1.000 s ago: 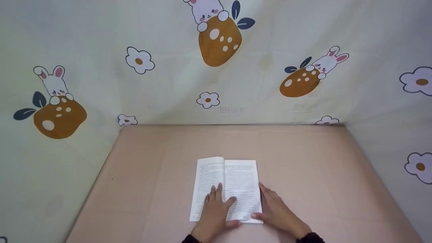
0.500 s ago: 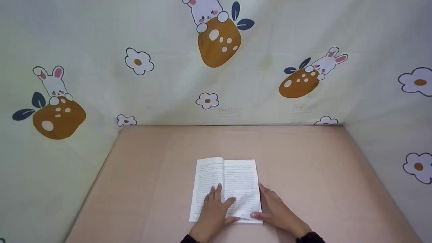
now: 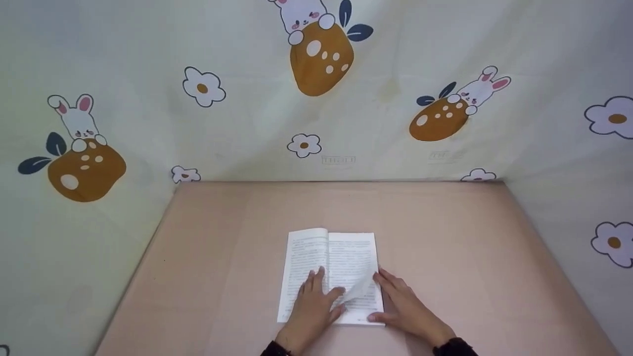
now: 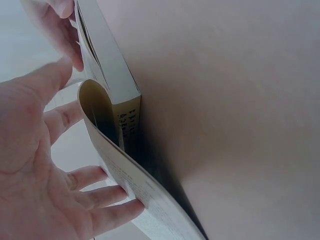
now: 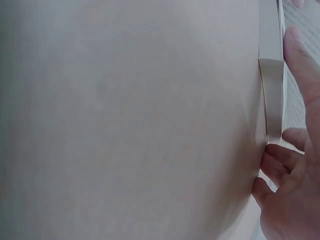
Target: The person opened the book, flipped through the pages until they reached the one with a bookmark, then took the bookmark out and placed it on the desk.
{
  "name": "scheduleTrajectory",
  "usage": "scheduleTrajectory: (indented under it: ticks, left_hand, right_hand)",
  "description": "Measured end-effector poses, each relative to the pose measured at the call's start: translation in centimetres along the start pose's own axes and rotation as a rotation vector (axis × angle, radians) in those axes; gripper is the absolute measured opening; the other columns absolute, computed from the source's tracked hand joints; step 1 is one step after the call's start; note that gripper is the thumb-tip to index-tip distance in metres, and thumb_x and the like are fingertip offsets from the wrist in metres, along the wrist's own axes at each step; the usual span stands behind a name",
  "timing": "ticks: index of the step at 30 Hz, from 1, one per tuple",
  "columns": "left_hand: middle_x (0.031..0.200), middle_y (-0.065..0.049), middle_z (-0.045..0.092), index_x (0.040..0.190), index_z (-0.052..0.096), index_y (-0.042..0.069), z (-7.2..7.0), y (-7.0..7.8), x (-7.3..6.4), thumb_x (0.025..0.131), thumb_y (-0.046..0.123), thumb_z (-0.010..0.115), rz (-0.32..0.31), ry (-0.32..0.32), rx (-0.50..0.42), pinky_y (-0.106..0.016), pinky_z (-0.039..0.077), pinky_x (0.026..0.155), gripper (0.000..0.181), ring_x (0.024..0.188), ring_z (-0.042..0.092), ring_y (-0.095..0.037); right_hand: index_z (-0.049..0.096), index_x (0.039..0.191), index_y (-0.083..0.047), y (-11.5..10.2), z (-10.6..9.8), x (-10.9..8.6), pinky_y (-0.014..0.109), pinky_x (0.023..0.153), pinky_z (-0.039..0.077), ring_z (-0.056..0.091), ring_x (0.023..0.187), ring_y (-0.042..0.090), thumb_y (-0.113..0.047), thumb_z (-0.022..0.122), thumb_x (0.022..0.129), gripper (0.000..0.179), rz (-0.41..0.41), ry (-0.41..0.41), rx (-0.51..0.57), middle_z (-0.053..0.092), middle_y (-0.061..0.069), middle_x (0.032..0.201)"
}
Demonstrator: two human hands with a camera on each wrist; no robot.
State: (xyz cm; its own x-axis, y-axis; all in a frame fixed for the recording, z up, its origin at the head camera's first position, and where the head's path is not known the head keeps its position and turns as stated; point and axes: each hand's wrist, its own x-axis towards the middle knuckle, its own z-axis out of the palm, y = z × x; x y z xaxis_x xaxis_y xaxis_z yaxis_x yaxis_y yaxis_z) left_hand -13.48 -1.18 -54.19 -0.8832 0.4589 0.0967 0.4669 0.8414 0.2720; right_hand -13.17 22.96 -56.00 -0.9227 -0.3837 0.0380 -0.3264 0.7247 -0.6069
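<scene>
An open book (image 3: 351, 257) with printed white pages lies on the table. My left hand (image 3: 309, 306) spreads across its lower middle, three fingers on the left page. Its thumb and index finger pinch the lower part of a right-hand leaf (image 3: 360, 289), which is lifted and curled. In the left wrist view, those spread fingers press the curved left pages (image 4: 130, 175) beside the spine. My right hand (image 3: 408, 306) holds the book's right edge, thumb on the lower right corner and fingers along the side. The right wrist view shows this hand against the thick page block (image 5: 272, 90).
The table (image 3: 222, 237) has a plain pinkish-tan cover. Pale cloth walls (image 3: 247, 128) printed with rabbits, brown fruit and flowers enclose its back and sides. Dark cuffs (image 3: 454, 346) end the sleeves at the near edge.
The left thumb has moved up from below the book's lower edge. The right-hand leaf first bulged, then its lower part lifted and curled upward. The right hand stays nearly in place.
</scene>
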Motion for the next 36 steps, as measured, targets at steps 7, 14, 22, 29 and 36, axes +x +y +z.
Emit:
scheduleTrajectory:
  ticks: [7,14,22,29,36]
  left_hand:
    - [0.138,-0.028,0.038,0.115,0.063,0.023,-0.1,0.0,0.4,0.084,0.039,0.062,-0.028,-0.026,-0.026,-0.057,0.041,0.096,0.035,0.126,0.039,-0.049]
    - [0.137,-0.026,0.041,0.118,0.062,0.017,0.1,0.2,0.5,0.087,0.036,0.061,-0.064,-0.016,0.000,-0.055,0.041,0.098,0.037,0.125,0.041,-0.046]
    - [0.128,-0.026,0.046,0.117,0.055,0.001,0.1,0.2,0.8,0.090,0.029,0.058,-0.126,0.038,-0.055,-0.048,0.042,0.100,0.039,0.121,0.047,-0.040]
    - [0.122,-0.027,0.046,0.119,0.051,-0.007,-0.1,-0.4,0.3,0.090,0.028,0.057,-0.307,-0.012,-0.190,-0.044,0.050,0.087,0.045,0.113,0.051,-0.038]
    - [0.116,-0.025,0.048,0.120,0.049,-0.011,-0.5,-0.7,-0.3,0.090,0.025,0.057,-0.394,-0.004,-0.245,-0.044,0.051,0.082,0.047,0.107,0.053,-0.035]
  right_hand:
    - [0.037,0.142,-0.012,0.1,-0.2,0.2,0.059,0.097,0.038,0.036,0.128,0.041,-0.061,0.064,0.071,0.090,0.008,-0.033,-0.036,0.029,0.022,0.148]
    - [0.038,0.142,-0.009,0.1,-0.2,0.2,0.062,0.097,0.035,0.036,0.128,0.042,-0.059,0.066,0.072,0.090,-0.001,-0.025,-0.014,0.029,0.022,0.148]
    - [0.039,0.141,-0.008,0.2,-0.2,0.3,0.062,0.098,0.033,0.035,0.129,0.041,-0.059,0.067,0.072,0.090,0.008,-0.021,-0.018,0.030,0.022,0.147]
    - [0.039,0.141,-0.007,0.2,-0.1,0.2,0.063,0.097,0.034,0.035,0.128,0.042,-0.057,0.068,0.072,0.090,-0.004,-0.014,-0.012,0.031,0.024,0.147]
    - [0.038,0.141,-0.007,0.0,-0.2,0.2,0.064,0.097,0.033,0.034,0.129,0.044,-0.055,0.069,0.073,0.089,-0.002,-0.017,0.001,0.030,0.024,0.147]
